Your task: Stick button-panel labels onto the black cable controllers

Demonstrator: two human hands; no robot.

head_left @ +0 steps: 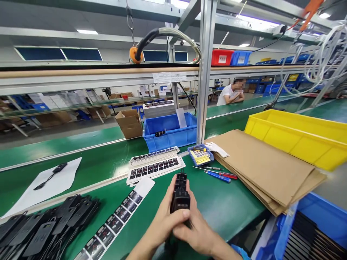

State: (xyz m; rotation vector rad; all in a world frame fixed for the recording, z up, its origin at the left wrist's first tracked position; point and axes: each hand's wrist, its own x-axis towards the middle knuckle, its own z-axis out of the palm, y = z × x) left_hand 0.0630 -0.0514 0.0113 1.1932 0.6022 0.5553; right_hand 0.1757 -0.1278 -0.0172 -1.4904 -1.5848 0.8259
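Note:
My left hand (168, 213) and my right hand (196, 220) are wrapped around a black plastic device (181, 196) from both sides, thumbs on its near end. A small loop sticks up at its far end. It may be several pieces held together; I cannot tell. To the left lies a strip of black-printed labels (114, 222). A pile of flat black corded devices (40, 227) is at the lower left. Beyond my hands lie stacked label sheets (154, 167).
A blue tray with yellow cards (200, 156) and screwdrivers (218, 176) lie ahead right. Cardboard sheets (260, 162), a yellow bin (295, 135) and a lower blue bin (320, 216) are at right. A blue bin (173, 137) stands behind an upright metal post (204, 90). A person (230, 94) sits beyond.

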